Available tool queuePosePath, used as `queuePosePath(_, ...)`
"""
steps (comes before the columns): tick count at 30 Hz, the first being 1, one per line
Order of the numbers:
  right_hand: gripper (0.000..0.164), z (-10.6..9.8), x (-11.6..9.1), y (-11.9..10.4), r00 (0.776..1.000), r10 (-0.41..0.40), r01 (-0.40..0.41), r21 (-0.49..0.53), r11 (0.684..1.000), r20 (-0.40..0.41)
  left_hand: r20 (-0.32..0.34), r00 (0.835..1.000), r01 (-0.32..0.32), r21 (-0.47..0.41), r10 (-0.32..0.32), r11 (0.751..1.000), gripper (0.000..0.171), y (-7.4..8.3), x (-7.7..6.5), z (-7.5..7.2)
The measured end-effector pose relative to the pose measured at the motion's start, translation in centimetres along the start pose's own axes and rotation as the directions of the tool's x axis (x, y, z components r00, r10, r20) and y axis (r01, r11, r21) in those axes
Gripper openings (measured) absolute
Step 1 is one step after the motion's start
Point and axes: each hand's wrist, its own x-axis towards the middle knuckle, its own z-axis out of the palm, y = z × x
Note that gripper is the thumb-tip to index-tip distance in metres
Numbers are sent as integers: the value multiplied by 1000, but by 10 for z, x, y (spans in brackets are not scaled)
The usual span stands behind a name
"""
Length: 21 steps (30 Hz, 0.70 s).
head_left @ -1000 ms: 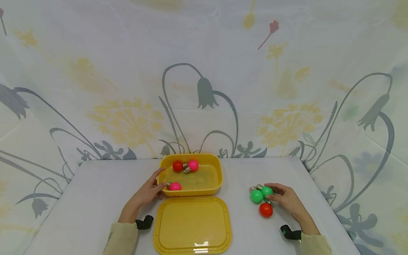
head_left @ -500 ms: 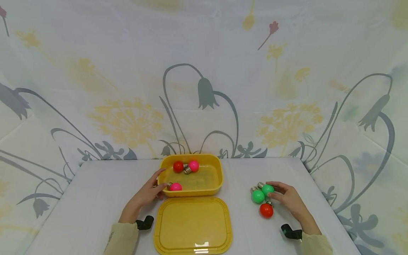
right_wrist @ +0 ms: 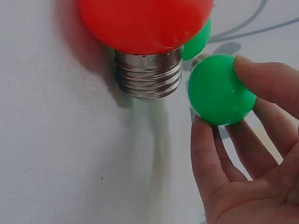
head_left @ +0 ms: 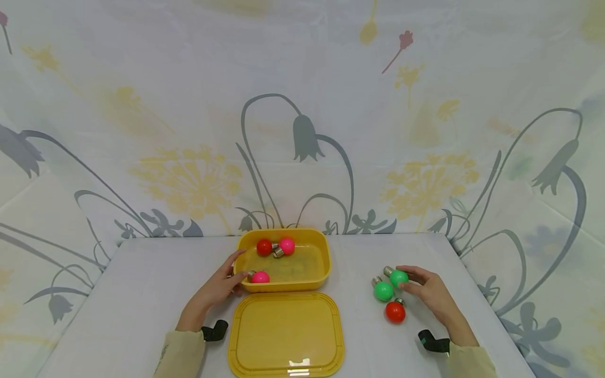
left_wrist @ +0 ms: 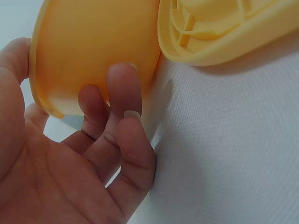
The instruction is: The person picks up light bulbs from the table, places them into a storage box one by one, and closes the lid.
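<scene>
My left hand holds the left end of a yellow plastic box, thumb at the rim and fingers against the outer wall. Between thumb and fingertips, my right hand pinches the round part of a green light bulb, its metal screw base pointing away to the left. Beside it on the table lie a second green bulb and a red bulb. That red bulb looms large in the right wrist view, with the held green bulb to its right.
Inside the box are a red bulb and two pink bulbs, with another bulb's metal base showing near them. A flat yellow lid lies in front of the box on the white table. Behind rises a flower-patterned cloth.
The green bulb in my right hand has shifted slightly up and to the right, apart from the other green bulb. My left hand stays at the box.
</scene>
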Motion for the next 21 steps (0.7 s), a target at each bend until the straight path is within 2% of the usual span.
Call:
queuePosePath(12,48,0,4,-7,1000,-15,15,-5,1000,14,-6,1000,3,15,-3,1000,63,-1,0,0)
queuePosePath(21,48,6,7,-12,999,-46,46,33,998,12,-4,1000,-6,13,6,1000,63,-1,0,0)
